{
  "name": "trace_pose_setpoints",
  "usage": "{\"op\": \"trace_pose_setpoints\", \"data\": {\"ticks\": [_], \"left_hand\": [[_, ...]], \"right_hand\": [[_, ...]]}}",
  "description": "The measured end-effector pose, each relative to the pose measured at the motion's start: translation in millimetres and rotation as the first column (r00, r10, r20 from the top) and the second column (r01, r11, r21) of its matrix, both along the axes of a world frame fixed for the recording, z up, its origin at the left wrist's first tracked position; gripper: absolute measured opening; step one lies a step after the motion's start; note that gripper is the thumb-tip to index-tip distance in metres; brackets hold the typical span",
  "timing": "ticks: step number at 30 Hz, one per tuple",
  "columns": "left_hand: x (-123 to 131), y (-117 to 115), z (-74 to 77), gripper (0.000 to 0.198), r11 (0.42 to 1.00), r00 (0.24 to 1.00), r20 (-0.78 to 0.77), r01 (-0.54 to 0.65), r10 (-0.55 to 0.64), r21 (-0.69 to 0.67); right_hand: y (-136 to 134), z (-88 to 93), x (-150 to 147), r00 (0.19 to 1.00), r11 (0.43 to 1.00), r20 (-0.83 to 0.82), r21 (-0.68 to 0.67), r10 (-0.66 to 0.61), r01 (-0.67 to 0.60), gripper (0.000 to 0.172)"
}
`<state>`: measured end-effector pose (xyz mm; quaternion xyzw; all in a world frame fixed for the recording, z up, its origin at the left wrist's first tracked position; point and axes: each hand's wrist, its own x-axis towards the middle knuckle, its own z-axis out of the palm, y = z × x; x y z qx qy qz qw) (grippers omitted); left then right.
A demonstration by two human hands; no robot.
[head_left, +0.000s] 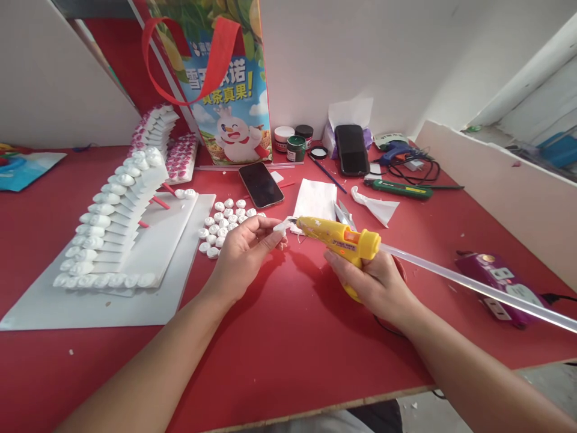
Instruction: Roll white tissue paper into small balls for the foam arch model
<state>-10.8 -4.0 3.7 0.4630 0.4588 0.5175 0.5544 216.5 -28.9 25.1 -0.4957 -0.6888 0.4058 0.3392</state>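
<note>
My right hand [372, 282] grips a yellow hot glue gun [340, 237] by its handle, with a long clear glue stick [469, 282] running out of its back end. My left hand [246, 252] pinches a small white rolled piece [283, 225] between thumb and fingers. The gun's nozzle meets or nearly meets that piece; I cannot tell which. Beside my left hand lie several white rosettes [220, 222] in a loose group. Further left, a curved white model [112, 222] edged with similar rosettes stands on a white board [31, 310].
Behind are two phones [261, 185], paint jars [296, 148], a tissue pack [330, 141] and a printed bag [234, 96]. A green cutter [401, 189], scissors [345, 215] and a folded tissue [315, 198] lie mid-table. At right sit a purple power strip [500, 282] and a blue glue gun [399, 151].
</note>
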Motion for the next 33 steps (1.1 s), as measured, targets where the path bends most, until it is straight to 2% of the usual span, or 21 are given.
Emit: {"op": "trace_pose_setpoints", "data": {"ticks": [9,16,23,28,33], "left_hand": [[0.0,-0.7,1.2,0.018,1.000,1.000,-0.012,0.009,-0.009,-0.008],[0.5,0.1,4.0,0.019,1.000,1.000,-0.005,0.011,-0.011,-0.011],[1.6,-1.0,4.1,0.020,1.000,1.000,-0.015,0.025,-0.025,-0.006],[0.6,-0.7,4.6,0.021,1.000,1.000,0.012,0.022,-0.022,-0.006],[1.0,-1.8,3.3,0.022,1.000,1.000,0.004,0.002,-0.002,-0.010]], "right_hand": [[-0.1,-0.9,-0.7,0.999,0.999,0.008,0.002,-0.044,0.044,0.046],[-0.7,-2.4,0.3,1.000,1.000,0.029,0.023,0.010,-0.011,0.047],[-0.2,-2.8,0.0,1.000,1.000,0.026,0.008,-0.016,0.016,0.046],[-0.6,0.4,-1.9,1.000,0.999,0.020,0.046,0.012,-0.013,0.042],[-0.5,1.0,-2.0,1.000,1.000,0.008,0.015,0.013,-0.013,0.043]]}}
